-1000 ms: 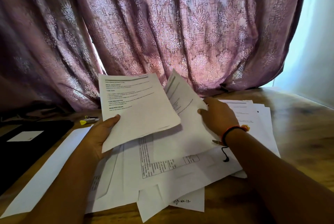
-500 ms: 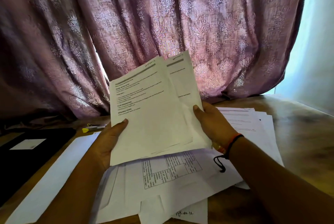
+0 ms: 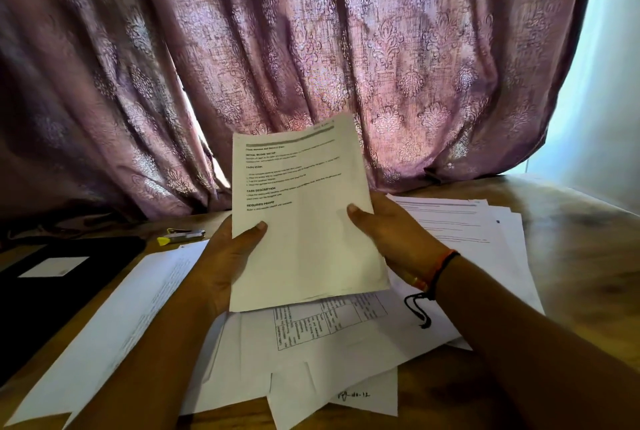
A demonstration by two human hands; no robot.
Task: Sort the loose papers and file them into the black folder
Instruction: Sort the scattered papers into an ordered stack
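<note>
A small stack of printed sheets [image 3: 304,221] is held upright above the table, squared together. My left hand [image 3: 225,259] grips its left edge with the thumb on the front. My right hand [image 3: 388,232] grips the right edge the same way. Beneath them lies a messy pile of loose papers [image 3: 329,343], one with a printed table. More sheets [image 3: 485,239] fan out at the right. One long white sheet [image 3: 114,325] lies at the left. The black folder [image 3: 45,291], with a white label, lies shut at the far left.
The wooden table [image 3: 571,256] runs to the right and front. A yellow-tipped pen or marker [image 3: 180,235] lies behind the folder. A purple patterned curtain [image 3: 311,65] hangs right behind the table, touching its back edge.
My right hand lifted a second sheet from the pile and brought it behind the one in my left hand. Both sheets now stand together, aligned, held by both hands.
</note>
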